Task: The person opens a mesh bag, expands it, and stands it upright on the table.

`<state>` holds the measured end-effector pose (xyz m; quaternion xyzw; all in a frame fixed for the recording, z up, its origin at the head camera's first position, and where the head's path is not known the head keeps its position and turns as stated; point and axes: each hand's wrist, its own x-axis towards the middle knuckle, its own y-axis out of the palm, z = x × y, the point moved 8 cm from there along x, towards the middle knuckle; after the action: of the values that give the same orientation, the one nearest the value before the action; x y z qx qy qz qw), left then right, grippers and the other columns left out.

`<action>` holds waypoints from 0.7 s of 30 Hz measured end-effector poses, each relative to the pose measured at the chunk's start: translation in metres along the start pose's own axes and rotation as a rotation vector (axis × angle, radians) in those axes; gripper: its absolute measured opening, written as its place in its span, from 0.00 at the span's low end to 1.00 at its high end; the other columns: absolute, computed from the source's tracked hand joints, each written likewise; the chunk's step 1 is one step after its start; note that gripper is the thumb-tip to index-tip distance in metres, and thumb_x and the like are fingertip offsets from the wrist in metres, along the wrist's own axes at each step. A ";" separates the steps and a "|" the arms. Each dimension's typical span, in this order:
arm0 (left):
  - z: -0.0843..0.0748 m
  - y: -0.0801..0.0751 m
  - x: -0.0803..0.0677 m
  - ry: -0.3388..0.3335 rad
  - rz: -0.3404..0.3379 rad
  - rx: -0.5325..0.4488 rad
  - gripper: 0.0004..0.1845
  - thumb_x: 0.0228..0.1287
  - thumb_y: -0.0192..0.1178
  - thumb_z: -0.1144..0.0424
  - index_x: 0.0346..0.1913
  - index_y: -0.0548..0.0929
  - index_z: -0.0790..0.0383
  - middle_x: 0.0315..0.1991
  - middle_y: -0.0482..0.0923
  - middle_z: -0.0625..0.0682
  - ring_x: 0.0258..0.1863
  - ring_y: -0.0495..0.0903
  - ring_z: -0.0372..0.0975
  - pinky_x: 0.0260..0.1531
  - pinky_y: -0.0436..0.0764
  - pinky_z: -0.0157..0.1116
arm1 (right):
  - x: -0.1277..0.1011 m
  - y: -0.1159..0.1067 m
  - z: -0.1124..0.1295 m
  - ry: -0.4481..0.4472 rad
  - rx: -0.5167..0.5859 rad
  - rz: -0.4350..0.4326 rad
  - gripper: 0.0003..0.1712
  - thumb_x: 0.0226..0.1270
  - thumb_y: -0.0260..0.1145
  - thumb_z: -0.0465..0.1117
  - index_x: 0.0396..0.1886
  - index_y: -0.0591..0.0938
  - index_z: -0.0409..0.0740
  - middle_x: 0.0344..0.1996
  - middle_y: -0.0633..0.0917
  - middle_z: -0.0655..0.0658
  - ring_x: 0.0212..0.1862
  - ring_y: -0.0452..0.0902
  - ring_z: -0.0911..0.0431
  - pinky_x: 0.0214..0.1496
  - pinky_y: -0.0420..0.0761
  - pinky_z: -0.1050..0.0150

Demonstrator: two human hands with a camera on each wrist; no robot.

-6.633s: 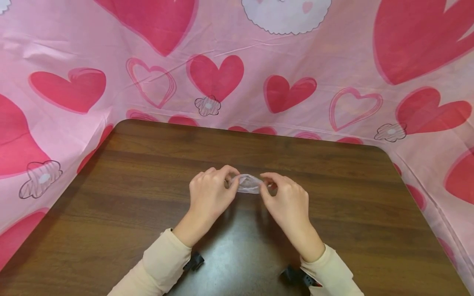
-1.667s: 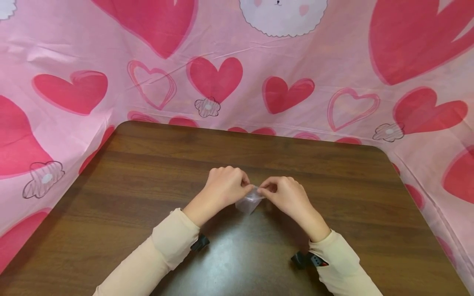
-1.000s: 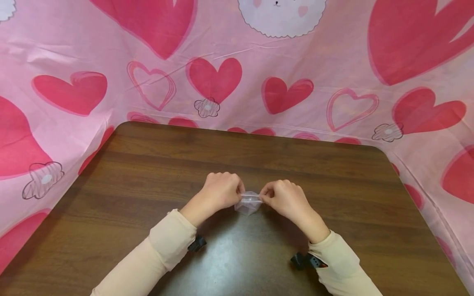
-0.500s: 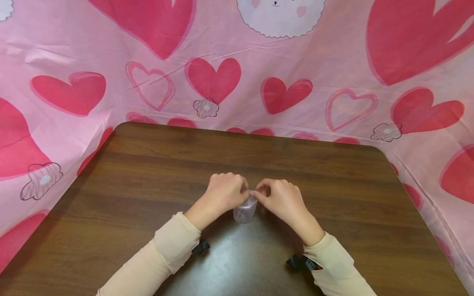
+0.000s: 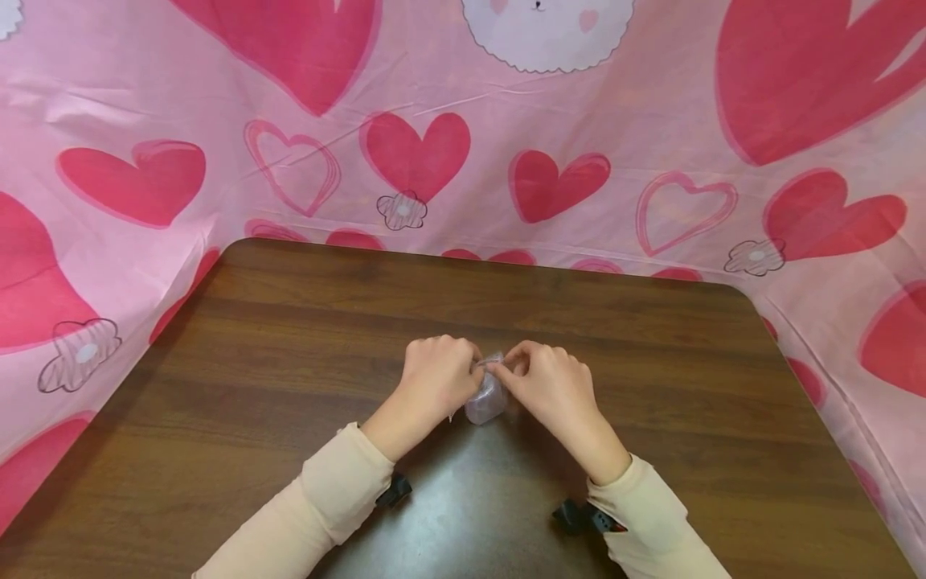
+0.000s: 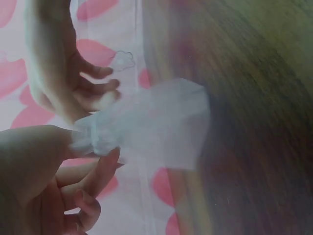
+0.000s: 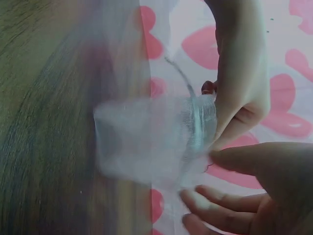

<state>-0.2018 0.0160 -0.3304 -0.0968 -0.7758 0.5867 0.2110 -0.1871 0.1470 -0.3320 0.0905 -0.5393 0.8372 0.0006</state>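
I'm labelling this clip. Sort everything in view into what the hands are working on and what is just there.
In hand:
left hand, pinching the pouch's gathered top
right hand, pinching the same top
sheer pouch

Just there:
table
heart-print cloth

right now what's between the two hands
A small sheer mesh pouch, its gathered top pinched by the left hand and right hand; the head view shows it.

A sheer, gauzy white pouch [image 5: 485, 400] — over a dark, slightly glossy wood-grain table [image 5: 289, 386] — smooth pink printed cloth [image 5: 651, 121] behind.
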 end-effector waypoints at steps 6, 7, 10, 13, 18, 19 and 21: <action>-0.004 -0.003 -0.002 0.024 -0.060 0.039 0.07 0.58 0.66 0.60 0.26 0.89 0.46 0.11 0.66 0.40 0.14 0.64 0.35 0.13 0.67 0.38 | 0.007 0.014 -0.008 0.057 0.017 0.121 0.13 0.61 0.71 0.54 0.33 0.90 0.51 0.21 0.84 0.58 0.23 0.77 0.60 0.23 0.73 0.60; -0.004 -0.003 -0.002 0.023 -0.059 0.036 0.07 0.58 0.66 0.60 0.26 0.89 0.46 0.11 0.66 0.40 0.14 0.64 0.35 0.13 0.67 0.37 | 0.008 0.016 -0.008 0.059 0.022 0.134 0.13 0.61 0.71 0.55 0.33 0.90 0.52 0.21 0.83 0.58 0.23 0.76 0.60 0.22 0.72 0.59; -0.006 -0.002 -0.002 0.031 -0.066 0.035 0.07 0.59 0.66 0.59 0.25 0.89 0.45 0.11 0.66 0.40 0.14 0.66 0.35 0.13 0.67 0.37 | 0.011 0.020 -0.009 0.055 0.032 0.170 0.13 0.62 0.70 0.54 0.26 0.89 0.53 0.16 0.80 0.58 0.21 0.73 0.59 0.21 0.69 0.60; -0.008 -0.003 -0.002 0.048 -0.096 0.052 0.08 0.58 0.65 0.60 0.23 0.88 0.46 0.11 0.68 0.41 0.13 0.68 0.37 0.12 0.67 0.38 | 0.014 0.024 -0.009 0.047 0.028 0.212 0.14 0.61 0.68 0.49 0.18 0.85 0.52 0.12 0.73 0.57 0.19 0.68 0.58 0.21 0.65 0.61; -0.006 -0.004 -0.002 0.033 -0.103 0.098 0.07 0.57 0.64 0.60 0.26 0.89 0.45 0.15 0.76 0.43 0.15 0.72 0.39 0.14 0.69 0.38 | 0.014 0.027 -0.010 0.049 0.070 0.289 0.05 0.56 0.70 0.45 0.25 0.88 0.51 0.17 0.79 0.58 0.22 0.72 0.59 0.24 0.70 0.60; -0.005 -0.003 -0.002 0.026 -0.099 0.102 0.06 0.58 0.65 0.60 0.27 0.90 0.45 0.17 0.78 0.44 0.16 0.73 0.39 0.15 0.69 0.38 | 0.013 0.028 -0.010 0.051 0.089 0.305 0.04 0.57 0.72 0.46 0.28 0.88 0.52 0.18 0.82 0.58 0.23 0.74 0.60 0.26 0.71 0.60; -0.003 -0.003 -0.003 0.018 -0.092 0.105 0.06 0.58 0.65 0.60 0.30 0.91 0.46 0.20 0.81 0.44 0.18 0.76 0.39 0.16 0.71 0.38 | 0.012 0.029 -0.010 0.054 0.126 0.333 0.07 0.59 0.73 0.48 0.28 0.89 0.52 0.19 0.84 0.58 0.23 0.75 0.60 0.27 0.72 0.59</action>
<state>-0.1977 0.0169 -0.3279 -0.0549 -0.7458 0.6153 0.2494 -0.2034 0.1425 -0.3605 -0.0229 -0.4933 0.8599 -0.1294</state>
